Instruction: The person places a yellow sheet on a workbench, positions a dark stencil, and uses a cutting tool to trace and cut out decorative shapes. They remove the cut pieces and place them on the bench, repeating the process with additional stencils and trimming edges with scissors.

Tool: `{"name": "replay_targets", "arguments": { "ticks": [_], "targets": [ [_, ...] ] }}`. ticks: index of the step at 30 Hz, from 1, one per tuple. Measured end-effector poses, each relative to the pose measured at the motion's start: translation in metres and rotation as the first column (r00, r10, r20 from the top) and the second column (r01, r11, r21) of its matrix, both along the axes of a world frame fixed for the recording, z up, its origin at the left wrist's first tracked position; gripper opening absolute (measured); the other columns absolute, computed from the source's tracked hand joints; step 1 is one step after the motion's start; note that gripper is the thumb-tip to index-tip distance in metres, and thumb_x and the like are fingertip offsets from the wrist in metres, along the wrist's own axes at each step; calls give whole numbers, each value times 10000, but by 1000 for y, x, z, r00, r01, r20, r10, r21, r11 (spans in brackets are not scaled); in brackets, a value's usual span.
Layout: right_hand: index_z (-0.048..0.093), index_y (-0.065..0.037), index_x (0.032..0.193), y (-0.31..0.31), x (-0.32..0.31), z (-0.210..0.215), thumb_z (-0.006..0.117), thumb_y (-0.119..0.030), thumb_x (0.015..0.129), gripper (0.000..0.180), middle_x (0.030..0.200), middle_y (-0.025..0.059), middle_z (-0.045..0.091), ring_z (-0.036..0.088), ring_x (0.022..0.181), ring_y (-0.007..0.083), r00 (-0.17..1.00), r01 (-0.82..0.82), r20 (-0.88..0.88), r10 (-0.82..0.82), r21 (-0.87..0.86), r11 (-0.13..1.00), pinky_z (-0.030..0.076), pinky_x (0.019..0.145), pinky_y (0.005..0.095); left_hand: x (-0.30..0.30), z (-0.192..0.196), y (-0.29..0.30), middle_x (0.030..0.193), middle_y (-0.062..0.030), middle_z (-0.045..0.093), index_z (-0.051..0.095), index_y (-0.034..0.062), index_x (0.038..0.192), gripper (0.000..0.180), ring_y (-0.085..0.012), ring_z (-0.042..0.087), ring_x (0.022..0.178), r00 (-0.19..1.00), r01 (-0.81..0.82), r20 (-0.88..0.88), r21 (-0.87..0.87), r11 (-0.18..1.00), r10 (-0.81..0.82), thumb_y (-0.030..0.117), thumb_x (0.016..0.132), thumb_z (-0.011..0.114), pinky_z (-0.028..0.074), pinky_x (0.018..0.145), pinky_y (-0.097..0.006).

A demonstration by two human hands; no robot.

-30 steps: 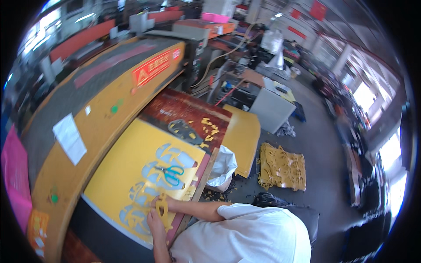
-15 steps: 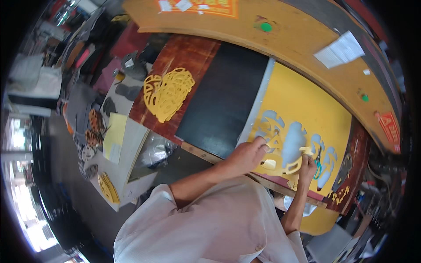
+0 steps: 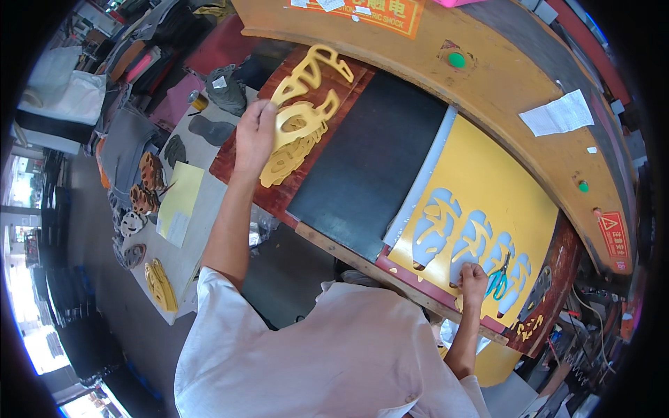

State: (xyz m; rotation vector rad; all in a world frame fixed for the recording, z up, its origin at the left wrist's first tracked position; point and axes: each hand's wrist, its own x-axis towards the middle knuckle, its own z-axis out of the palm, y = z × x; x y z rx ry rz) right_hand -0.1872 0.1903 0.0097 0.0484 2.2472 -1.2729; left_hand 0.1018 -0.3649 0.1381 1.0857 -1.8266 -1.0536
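The left hand (image 3: 256, 129) gripped a yellow cut-out (image 3: 317, 64) over the pile (image 3: 289, 160) on the table (image 3: 274, 203), where its open loops could snag; whether the right hand (image 3: 474, 280), curled at the yellow sheet (image 3: 491, 167), gripped anything was unclear.

White glare filled the windows (image 3: 35, 331) at the left, their detail washed out. The yellow sheet (image 3: 488, 174) was brightly lit, while the stacks (image 3: 77, 299) by the windows sank into near-black. Fisheye distortion bent the beam (image 3: 505, 80) into an arc; black swallowed the corners, and far edges looked soft.
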Motion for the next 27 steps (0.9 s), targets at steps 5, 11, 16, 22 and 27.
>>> {"name": "replay_targets", "arguments": {
  "ticks": [5,11,16,22,27],
  "targets": [
    [727,12,991,12,9,20,685,-208,1016,226,777,17,663,587,655,87,982,-87,-179,68,-99,991,477,577,267,70,-108,-9,1247,-230,710,708,33,1247,371,-438,689,1082,632,-239,722,-165,957,282,320,1045,589,528,980,-509],
    [731,-8,1276,100,-17,52,788,-312,877,506,1253,236,724,702,1136,362,805,258,-593,-1,349,901,537,1040,443,49,-134,136,1444,-278,602,516,-78,1484,463,-346,618,1324,963,77,262,-25,997,-68,163,1092,572,476,1137,-432],
    [693,5,1341,118,-30,51,810,-382,838,645,1382,303,638,591,1326,440,825,205,-533,186,590,781,450,1157,488,-50,-90,284,1274,-179,695,659,-43,1289,266,-294,680,1172,868,465,178,40,885,-464,67,1050,619,529,1041,-386],
    [665,-41,1389,116,-31,57,824,-389,846,664,1390,262,606,582,1260,450,843,50,-490,221,481,875,501,1059,499,-133,-53,389,1239,-226,686,688,2,1240,270,-419,652,1160,588,800,159,32,599,-793,48,975,666,538,991,-466],
    [564,-83,1487,102,-42,62,805,-305,811,751,1314,237,602,601,1173,462,857,-91,-362,366,594,799,534,1006,515,-235,-61,416,1263,-244,682,686,-1,1247,289,-451,636,1180,457,888,233,-57,457,-858,60,965,663,522,1023,-478]
  ]
}}
